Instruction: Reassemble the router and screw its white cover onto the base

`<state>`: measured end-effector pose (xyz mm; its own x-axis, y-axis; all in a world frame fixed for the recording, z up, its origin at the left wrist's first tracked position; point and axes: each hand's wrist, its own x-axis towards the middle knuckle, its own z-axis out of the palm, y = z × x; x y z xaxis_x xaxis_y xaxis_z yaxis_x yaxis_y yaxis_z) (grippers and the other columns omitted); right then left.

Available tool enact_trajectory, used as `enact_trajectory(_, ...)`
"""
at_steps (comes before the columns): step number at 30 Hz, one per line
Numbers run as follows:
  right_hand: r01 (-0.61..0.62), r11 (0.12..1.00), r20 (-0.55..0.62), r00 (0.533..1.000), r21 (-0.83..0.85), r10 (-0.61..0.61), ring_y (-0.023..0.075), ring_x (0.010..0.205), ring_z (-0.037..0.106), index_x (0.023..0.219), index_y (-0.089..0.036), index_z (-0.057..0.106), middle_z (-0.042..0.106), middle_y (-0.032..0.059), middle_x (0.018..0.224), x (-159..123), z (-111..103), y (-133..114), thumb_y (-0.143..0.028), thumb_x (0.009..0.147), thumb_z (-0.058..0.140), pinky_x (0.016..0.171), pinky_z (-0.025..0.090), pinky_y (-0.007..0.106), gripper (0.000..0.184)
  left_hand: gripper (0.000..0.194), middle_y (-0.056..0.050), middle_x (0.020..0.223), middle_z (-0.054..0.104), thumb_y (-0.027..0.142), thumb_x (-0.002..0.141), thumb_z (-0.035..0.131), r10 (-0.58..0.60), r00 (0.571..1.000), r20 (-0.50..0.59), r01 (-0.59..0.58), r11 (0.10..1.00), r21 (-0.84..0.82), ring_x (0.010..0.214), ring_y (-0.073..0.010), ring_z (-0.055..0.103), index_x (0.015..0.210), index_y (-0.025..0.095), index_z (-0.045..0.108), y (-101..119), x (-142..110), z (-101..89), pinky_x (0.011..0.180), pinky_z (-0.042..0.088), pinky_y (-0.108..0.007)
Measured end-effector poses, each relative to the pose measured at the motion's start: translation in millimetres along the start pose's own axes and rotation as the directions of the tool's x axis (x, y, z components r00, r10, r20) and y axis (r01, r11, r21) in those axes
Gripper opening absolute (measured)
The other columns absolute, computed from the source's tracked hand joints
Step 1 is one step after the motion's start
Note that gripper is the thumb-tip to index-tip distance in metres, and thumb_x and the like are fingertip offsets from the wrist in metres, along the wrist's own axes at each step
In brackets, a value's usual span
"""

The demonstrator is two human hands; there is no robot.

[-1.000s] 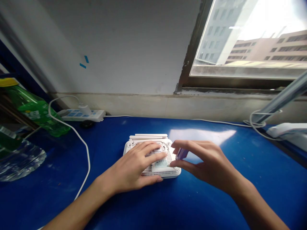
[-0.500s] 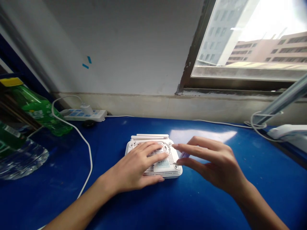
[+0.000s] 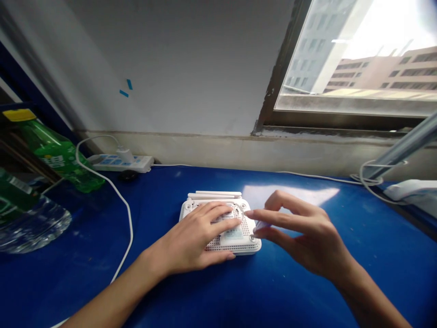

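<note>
White perforated plastic box (image 3: pixel 246 245): lies flat on the glossy blue tabletop (image 3: pixel 293 291), in front of the person; the pale printed label (image 3: pixel 234 234) and round corner feet suggest the underside is up, leaving that face within reach of both hands.
Slim white bars (image 3: pixel 218 194): lie along the box's far edge, out of the fingers' way.
Left hand (image 3: pixel 189 232): spread over the box, fingers apart and thumb by the near edge, clamped on nothing visible; the broad contact probably keeps the light box from sliding or turning.
Right hand (image 3: pixel 307 228): at the box's right side, thumb and fingers seemingly closed on a small pale-purple object (image 3: pixel 262 225); the fingertip hold looks suited to fine control near the edge. The fingers hide much of it, so its kind and exact contact cannot be told.
White power strip (image 3: pixel 143 164): by the wall with a white plug (image 3: pixel 125 155) in it, its white cable (image 3: pixel 128 218) running left of the box, apart from the work.
Green plastic bottle (image 3: pixel 56 155): leans at the far left, well apart from both hands.
</note>
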<state>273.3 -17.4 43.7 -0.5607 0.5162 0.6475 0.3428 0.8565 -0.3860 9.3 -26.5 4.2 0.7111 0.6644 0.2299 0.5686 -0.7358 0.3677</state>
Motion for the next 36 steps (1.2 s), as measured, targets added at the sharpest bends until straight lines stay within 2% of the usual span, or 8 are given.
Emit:
enact_trajectory(5, -0.003, 0.996, 0.094, 0.996, 0.088, -0.005, 0.0245, 0.114, 0.065, 0.146, -0.027, 0.057, 0.072, 0.0096, 0.118, 1.8, 0.4, -1.4, -0.006, 0.099, 0.053, 0.093, 0.055, 0.041, 0.052, 0.061, -0.009, 0.156, 0.049, 0.046, 0.093, 0.072, 0.008, 1.000, -0.012, -0.008, 1.000, 0.004, 0.145, -0.0313, 0.043, 0.147, 0.028, 0.053, -0.6, -0.4, 0.1, 0.120, 0.037, -0.051)
enact_trajectory(9, -0.002, 0.994, 0.038, 0.999, 0.112, -0.002, 0.0204, 0.092, 0.070, 0.133, -0.029, 0.068, 0.075, 0.0051, 0.102, 2.7, 0.5, -1.4, -0.007, 0.095, 0.064, 0.078, 0.058, 0.034, 0.044, 0.060, -0.009, 0.155, 0.050, 0.046, 0.092, 0.072, 0.003, 1.000, -0.003, -0.003, 1.000, 0.000, 0.145, -0.0312, 0.043, 0.147, 0.029, 0.053, -0.1, -0.7, -0.7, 0.120, 0.038, -0.051)
enact_trajectory(13, 0.023, 1.000, -0.013, 1.000, -0.021, -0.023, 0.0165, 0.076, 0.063, 0.127, -0.028, 0.072, 0.066, 0.0037, 0.086, 1.5, -0.9, 3.0, -0.013, 0.091, 0.073, 0.063, 0.053, 0.028, 0.039, 0.061, -0.009, 0.156, 0.049, 0.048, 0.092, 0.072, -0.007, 1.000, 0.012, 0.007, 1.000, 0.010, 0.146, -0.0305, 0.042, 0.147, 0.029, 0.053, 0.6, -0.9, -0.6, 0.120, 0.037, -0.049)
enact_trajectory(19, 0.008, 0.996, 0.093, 0.996, 0.086, -0.016, 0.0231, 0.116, 0.064, 0.141, -0.021, 0.061, 0.072, 0.0110, 0.118, 2.1, -4.5, 3.6, -0.005, 0.099, 0.055, 0.096, 0.055, 0.038, 0.045, 0.061, -0.008, 0.156, 0.049, 0.048, 0.092, 0.072, 0.000, 1.000, 0.007, 0.000, 1.000, 0.007, 0.146, -0.0286, 0.042, 0.146, 0.028, 0.054, 0.1, -0.8, -1.0, 0.122, 0.035, -0.046)
enact_trajectory(23, 0.030, 0.993, 0.053, 0.998, 0.112, -0.036, 0.0187, 0.090, 0.068, 0.126, -0.024, 0.071, 0.074, 0.0051, 0.097, 1.5, -5.3, 2.5, -0.008, 0.092, 0.071, 0.077, 0.057, 0.031, 0.038, 0.061, -0.008, 0.155, 0.049, 0.047, 0.091, 0.074, -0.004, 1.000, 0.006, 0.004, 1.000, 0.011, 0.145, -0.0295, 0.043, 0.146, 0.028, 0.054, 0.0, 0.1, -1.2, 0.121, 0.036, -0.047)
enact_trajectory(27, 0.041, 0.999, 0.031, 0.999, -0.031, -0.040, 0.0153, 0.073, 0.059, 0.119, -0.024, 0.075, 0.063, 0.0028, 0.083, -1.8, -6.8, 5.4, -0.015, 0.090, 0.075, 0.061, 0.051, 0.028, 0.030, 0.063, -0.009, 0.155, 0.050, 0.047, 0.090, 0.074, -0.004, 1.000, 0.001, 0.004, 1.000, 0.014, 0.145, -0.0300, 0.043, 0.146, 0.028, 0.053, -0.2, 0.2, -0.8, 0.120, 0.037, -0.048)
enact_trajectory(33, 0.017, 1.000, 0.095, 0.995, -0.016, -0.015, 0.0230, 0.113, 0.062, 0.145, -0.020, 0.056, 0.070, 0.0111, 0.120, -3.4, -6.2, 5.8, -0.008, 0.100, 0.055, 0.093, 0.054, 0.038, 0.047, 0.061, -0.008, 0.156, 0.049, 0.048, 0.091, 0.073, -0.005, 1.000, 0.004, 0.005, 1.000, 0.002, 0.146, -0.0294, 0.042, 0.146, 0.028, 0.054, -0.4, -0.3, -0.5, 0.122, 0.035, -0.048)
enact_trajectory(36, 0.024, 1.000, 0.065, 0.998, 0.018, -0.025, 0.0212, 0.107, 0.066, 0.140, -0.021, 0.060, 0.073, 0.0085, 0.116, -2.3, -3.1, 4.5, -0.005, 0.097, 0.059, 0.092, 0.055, 0.037, 0.045, 0.062, -0.008, 0.156, 0.049, 0.048, 0.091, 0.073, -0.007, 1.000, 0.005, 0.007, 1.000, 0.004, 0.146, -0.0295, 0.042, 0.146, 0.029, 0.053, -0.3, -0.3, -0.5, 0.122, 0.035, -0.048)
